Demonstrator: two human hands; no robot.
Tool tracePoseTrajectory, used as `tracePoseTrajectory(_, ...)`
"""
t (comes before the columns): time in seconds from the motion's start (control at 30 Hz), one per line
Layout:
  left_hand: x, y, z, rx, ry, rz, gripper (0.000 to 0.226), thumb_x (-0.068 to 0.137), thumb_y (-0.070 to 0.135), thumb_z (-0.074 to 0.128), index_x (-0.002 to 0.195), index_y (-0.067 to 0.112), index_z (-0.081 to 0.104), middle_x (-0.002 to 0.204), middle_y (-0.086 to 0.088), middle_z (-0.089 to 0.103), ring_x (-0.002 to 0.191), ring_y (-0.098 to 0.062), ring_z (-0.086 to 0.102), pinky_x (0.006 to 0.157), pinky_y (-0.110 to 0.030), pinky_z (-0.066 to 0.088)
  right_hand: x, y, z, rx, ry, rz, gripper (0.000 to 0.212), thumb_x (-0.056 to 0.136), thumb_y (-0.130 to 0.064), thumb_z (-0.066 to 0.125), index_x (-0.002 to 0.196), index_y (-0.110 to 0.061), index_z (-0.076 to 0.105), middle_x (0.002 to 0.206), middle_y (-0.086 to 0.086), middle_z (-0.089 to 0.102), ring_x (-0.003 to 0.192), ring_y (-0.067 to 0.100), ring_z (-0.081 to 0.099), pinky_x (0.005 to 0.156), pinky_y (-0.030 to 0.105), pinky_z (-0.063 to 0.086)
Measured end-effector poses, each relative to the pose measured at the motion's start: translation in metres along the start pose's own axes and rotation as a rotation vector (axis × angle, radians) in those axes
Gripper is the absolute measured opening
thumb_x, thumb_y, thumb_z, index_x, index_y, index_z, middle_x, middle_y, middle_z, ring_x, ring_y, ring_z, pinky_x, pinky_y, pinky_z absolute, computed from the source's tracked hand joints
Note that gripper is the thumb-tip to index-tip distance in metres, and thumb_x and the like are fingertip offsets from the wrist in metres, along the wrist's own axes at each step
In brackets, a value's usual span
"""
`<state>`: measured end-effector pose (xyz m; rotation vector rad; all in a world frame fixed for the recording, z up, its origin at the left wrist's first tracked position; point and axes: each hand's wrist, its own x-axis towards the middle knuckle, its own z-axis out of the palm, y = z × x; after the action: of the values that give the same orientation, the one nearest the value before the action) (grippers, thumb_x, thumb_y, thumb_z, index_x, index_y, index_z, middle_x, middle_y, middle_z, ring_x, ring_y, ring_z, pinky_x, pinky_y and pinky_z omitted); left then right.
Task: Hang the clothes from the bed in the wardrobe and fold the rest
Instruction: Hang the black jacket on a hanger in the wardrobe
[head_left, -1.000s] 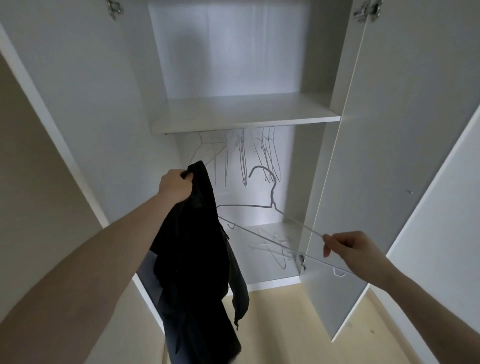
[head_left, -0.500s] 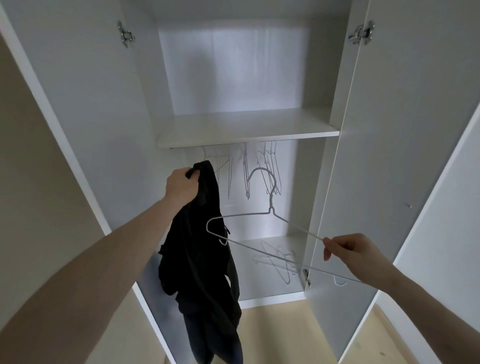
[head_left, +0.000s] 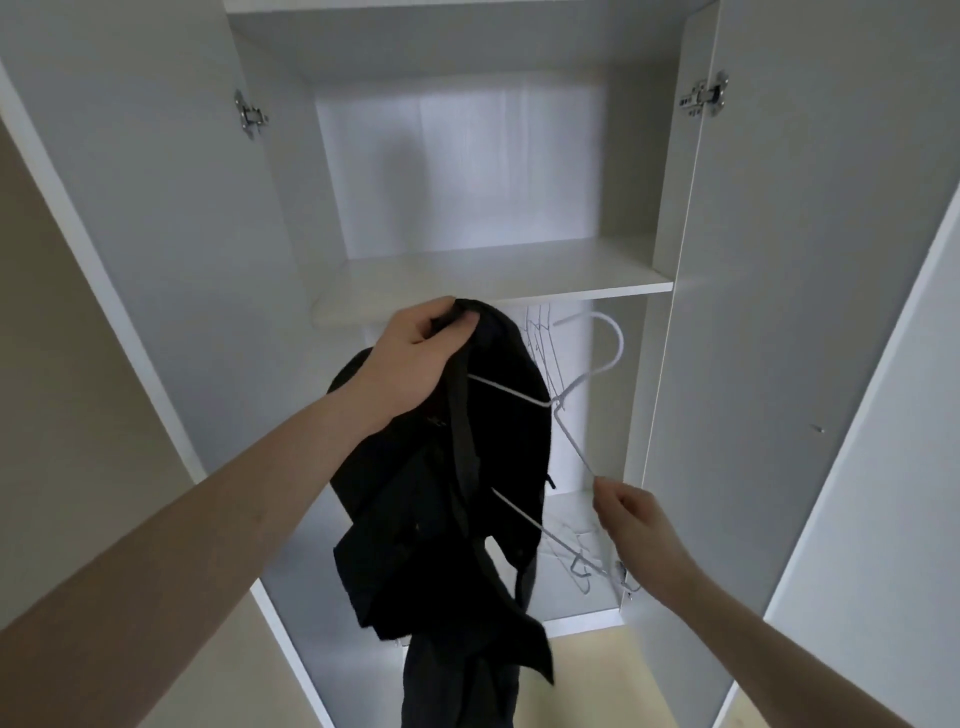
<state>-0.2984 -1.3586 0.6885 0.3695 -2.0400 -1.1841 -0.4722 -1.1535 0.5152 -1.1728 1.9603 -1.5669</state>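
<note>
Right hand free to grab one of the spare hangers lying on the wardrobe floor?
Probably not yet. The right hand pinches the wire hanger that is partly threaded into the black garment. The spare hangers lie just below, with nothing blocking them.

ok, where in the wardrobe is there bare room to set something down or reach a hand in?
The shelf is bare between both side walls, with open space above it. Below is crowded: spare hangers hang behind the garment, more lie on the wardrobe floor, and the left hand and right hand with the hanger block the opening.
</note>
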Motion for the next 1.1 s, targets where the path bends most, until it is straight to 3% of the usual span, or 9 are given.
tracePoseTrajectory(0.07,-0.003,0.011,0.0,0.01,-0.037,0.013,0.031,0.106,0.03,0.055,0.103,0.003,0.068,0.103,-0.026,0.067,0.09,-0.02,0.066,0.086,-0.033,0.051,0.004,-0.007,0.004,0.021,-0.007,-0.014,0.039,0.108,-0.017,0.041,0.071,-0.007,0.04,0.07,0.008,0.032,0.067,0.015,0.033,0.065,0.034,0.028)
tracePoseTrajectory(0.2,-0.017,0.014,-0.001,-0.018,-0.079,-0.033,0.024,0.107,0.019,0.054,0.096,0.018,0.076,0.093,-0.001,0.075,0.09,-0.011,0.071,0.082,-0.023,0.055,0.01,-0.027,0.015,0.092,-0.05,-0.04,0.037,0.107,-0.022,0.047,0.072,-0.017,0.058,0.063,-0.007,0.04,0.058,0.008,0.036,0.056,0.018,0.032)
tracePoseTrajectory(0.33,-0.033,0.006,0.005,0.183,-0.184,-0.018,0.02,0.106,0.02,0.055,0.1,0.019,0.074,0.098,-0.009,0.074,0.094,-0.022,0.071,0.094,-0.042,0.054,0.015,-0.035,0.026,0.202,0.045,-0.019,0.047,0.107,-0.036,0.049,0.065,-0.015,0.046,0.06,-0.005,0.036,0.056,0.008,0.034,0.058,0.019,0.031)
tracePoseTrajectory(0.47,-0.063,0.006,0.007,0.284,-0.331,0.088,0.016,0.1,0.036,0.056,0.1,0.035,0.072,0.096,0.012,0.07,0.096,-0.008,0.067,0.087,-0.015,0.049,0.012,-0.016,0.03,0.349,0.235,0.09,0.055,0.105,-0.044,0.05,0.071,-0.003,0.036,0.068,0.009,0.026,0.062,0.019,0.028,0.063,0.038,0.023)
tracePoseTrajectory(0.6,-0.084,0.004,0.012,0.711,-0.487,0.22,0.014,0.093,0.046,0.064,0.104,0.044,0.071,0.094,0.022,0.06,0.099,-0.004,0.057,0.098,-0.024,0.037,0.008,-0.015,0.033,0.406,0.374,0.019,0.062,0.102,-0.049,0.05,0.07,0.002,0.037,0.065,0.01,0.023,0.059,0.017,0.026,0.061,0.037,0.021)
tracePoseTrajectory(0.73,-0.083,0.014,-0.01,0.964,-0.653,0.233,0.044,0.08,0.069,0.068,0.121,0.055,0.061,0.103,0.03,0.041,0.108,0.008,0.04,0.102,-0.011,0.016,0.013,-0.029,0.02,0.325,0.373,-0.183,0.056,0.105,-0.045,0.046,0.066,-0.005,0.046,0.06,0.011,0.031,0.058,0.021,0.033,0.061,0.039,0.027)
tracePoseTrajectory(0.9,-0.024,0.051,-0.02,0.973,-0.213,0.467,0.045,0.078,0.059,0.066,0.12,0.045,0.06,0.122,0.019,0.049,0.121,-0.006,0.044,0.112,-0.033,0.023,0.029,-0.052,0.009,0.285,0.342,-0.335,0.06,0.104,-0.046,0.047,0.072,0.005,0.054,0.064,0.025,0.039,0.061,0.039,0.039,0.061,0.041,0.032)
tracePoseTrajectory(1.0,0.002,0.046,-0.018,1.197,-0.372,0.288,0.034,0.089,0.074,0.049,0.083,0.044,0.063,0.08,0.021,0.06,0.083,-0.005,0.059,0.086,-0.032,0.045,0.031,-0.057,0.003,0.26,0.336,-0.343,0.059,0.102,-0.044,0.049,0.067,0.003,0.048,0.063,0.024,0.037,0.059,0.034,0.037,0.059,0.045,0.031)
tracePoseTrajectory(1.1,0.004,0.022,-0.017,1.255,-0.36,0.399,0.054,0.096,0.07,0.035,0.056,0.033,0.035,0.056,0.01,0.045,0.055,-0.006,0.044,0.059,-0.034,0.043,0.034,-0.052,-0.009,0.181,0.275,-0.323,0.039,0.104,-0.035,0.052,0.072,-0.015,0.063,0.065,0.003,0.055,0.064,0.014,0.051,0.066,0.028,0.042)
